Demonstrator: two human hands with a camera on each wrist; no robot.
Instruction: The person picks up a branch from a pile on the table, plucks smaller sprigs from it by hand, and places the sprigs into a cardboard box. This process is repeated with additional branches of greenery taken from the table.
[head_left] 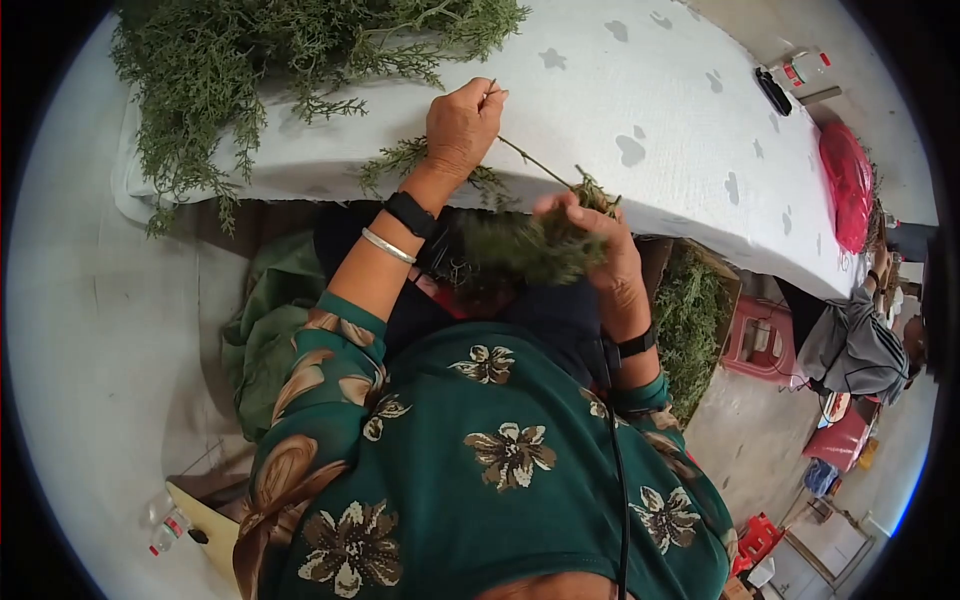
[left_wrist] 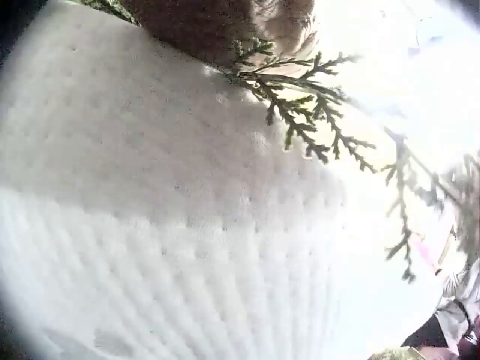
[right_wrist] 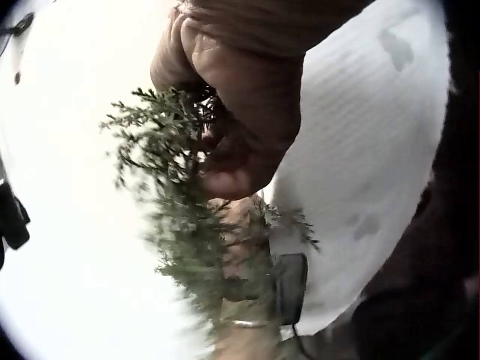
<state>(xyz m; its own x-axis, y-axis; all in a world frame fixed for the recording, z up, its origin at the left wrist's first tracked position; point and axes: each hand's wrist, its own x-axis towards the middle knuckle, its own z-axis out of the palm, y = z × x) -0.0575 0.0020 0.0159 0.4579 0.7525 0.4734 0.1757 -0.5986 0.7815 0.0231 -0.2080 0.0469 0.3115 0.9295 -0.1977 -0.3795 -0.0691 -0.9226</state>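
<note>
My left hand [head_left: 465,125] curls its fingers around the end of a thin bare stem over the table edge. From there the evergreen branch [head_left: 535,162] slants down toward my right hand [head_left: 615,250]. In that right hand I grip a bunch of green sprigs [head_left: 540,250], blurred in the head view. In the right wrist view, leafy sprigs [right_wrist: 169,150] come out between the thumb and fingers and hang down. A small leafy sprig [left_wrist: 300,105] shows beside my left hand in the left wrist view.
A large heap of evergreen branches [head_left: 250,80] covers the left of the white-clothed table [head_left: 640,100]. More greenery [head_left: 690,320] fills a box below it at right. A red bag [head_left: 846,185] lies at the table's far end. Another person [head_left: 860,345] sits at right, near a pink stool [head_left: 757,340].
</note>
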